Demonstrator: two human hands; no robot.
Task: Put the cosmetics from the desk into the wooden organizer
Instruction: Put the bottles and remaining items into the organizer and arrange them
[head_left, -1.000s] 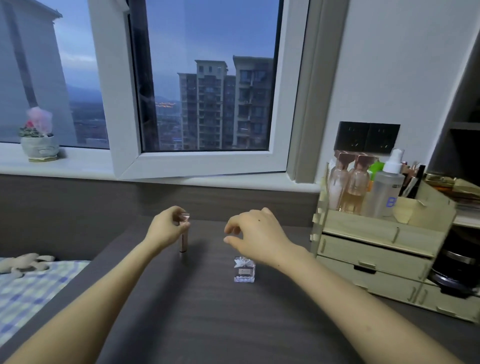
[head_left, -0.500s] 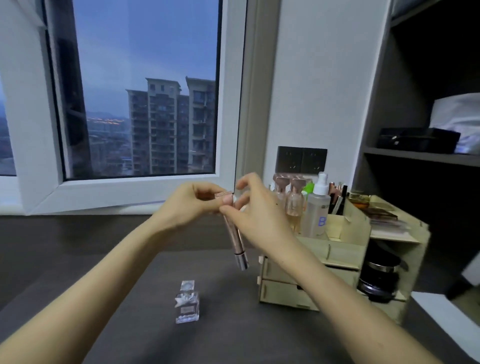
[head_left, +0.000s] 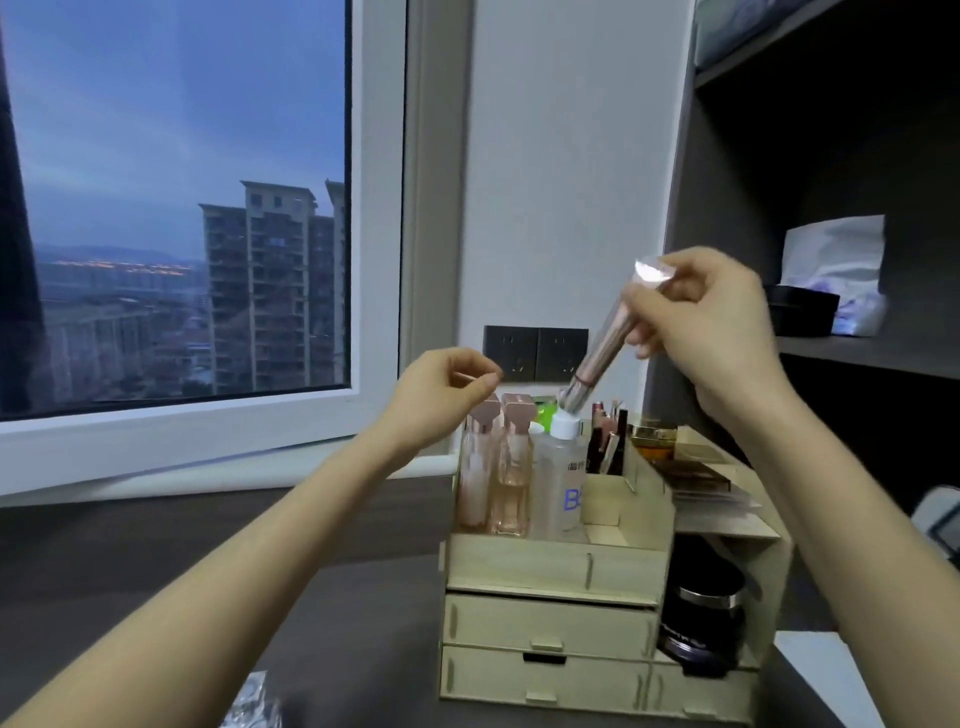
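My right hand (head_left: 711, 322) grips a slim rose-gold tube (head_left: 605, 349) by its upper end. The tube slants down to the left, and its lower tip hangs just above the white cap of a clear bottle (head_left: 562, 478) in the top tray of the wooden organizer (head_left: 550, 571). My left hand (head_left: 441, 392) hovers left of the tray above two pink-capped bottles (head_left: 498, 467), fingers loosely curled and holding nothing. A small clear perfume bottle (head_left: 254, 701) sits on the dark desk (head_left: 322, 623) at the bottom edge, partly cut off.
The organizer has three drawers in front and a side bay with a black jar (head_left: 701, 629). Its rear slots hold lipsticks and pencils (head_left: 608, 436). A dark shelf unit (head_left: 831, 208) with a tissue box (head_left: 836, 275) stands to the right. A window is at the left.
The tube passed from my left hand to my right, which carried it up and right over the organizer tray. My left hand let go. The view swung right toward the organizer.
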